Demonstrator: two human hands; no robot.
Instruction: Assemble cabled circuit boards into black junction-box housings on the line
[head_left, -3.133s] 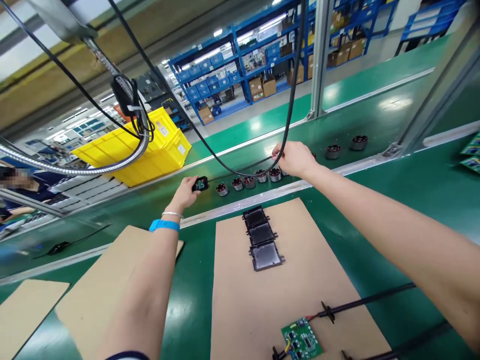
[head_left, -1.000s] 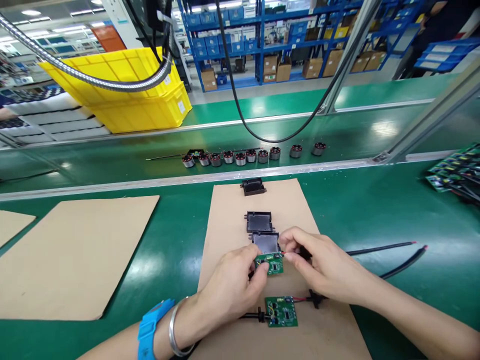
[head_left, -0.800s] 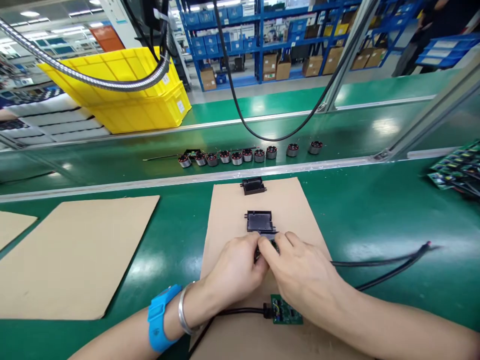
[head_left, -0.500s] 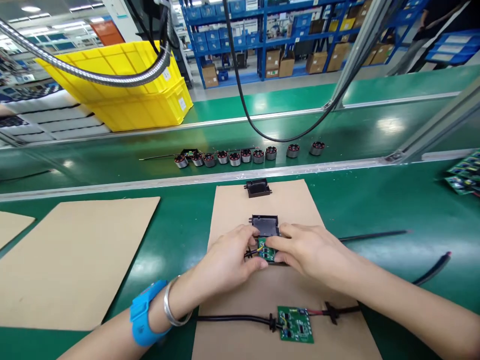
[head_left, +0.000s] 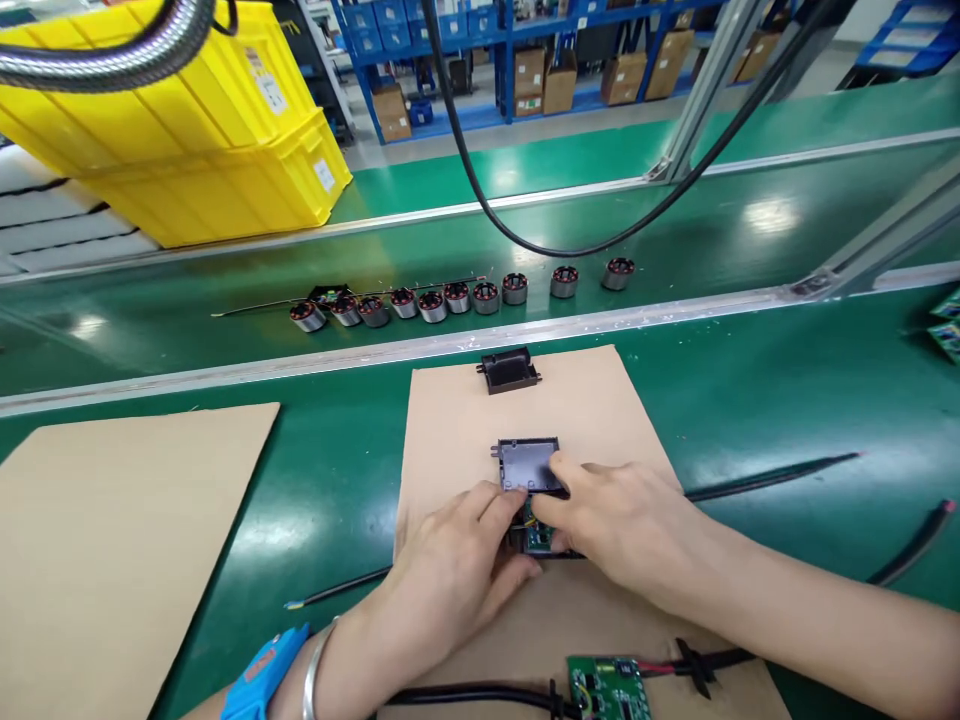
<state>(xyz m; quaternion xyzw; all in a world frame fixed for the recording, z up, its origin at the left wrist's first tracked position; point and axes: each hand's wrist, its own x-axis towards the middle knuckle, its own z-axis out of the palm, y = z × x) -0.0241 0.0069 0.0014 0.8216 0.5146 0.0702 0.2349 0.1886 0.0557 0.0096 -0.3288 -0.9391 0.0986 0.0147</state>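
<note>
On the cardboard sheet [head_left: 465,420] lies a black plastic case with its lid half [head_left: 529,466] folded open away from me. A small green circuit board [head_left: 537,537] with yellow and black wires sits in the near half, partly covered by my fingers. My left hand [head_left: 466,550] grips the case's left side, thumb at the near edge. Fingers of my right hand [head_left: 619,520] close on the right side, pressing at the board and the hinge side. Black cables run out beneath both hands, the left one [head_left: 341,588] ending in coloured wire tips.
Another open black case [head_left: 510,371] rests at the cardboard's far end. Nearer me lies a second circuit board [head_left: 609,688] with cables. Several motor stators [head_left: 432,306] line the ledge behind. Yellow bins [head_left: 225,180] stand far left; a cable [head_left: 525,240] hangs ahead.
The view has shifted closer and tilted down. The circuit board now appears lower and darker inside the case, more covered by my fingers. Both hands stay at the case.
</note>
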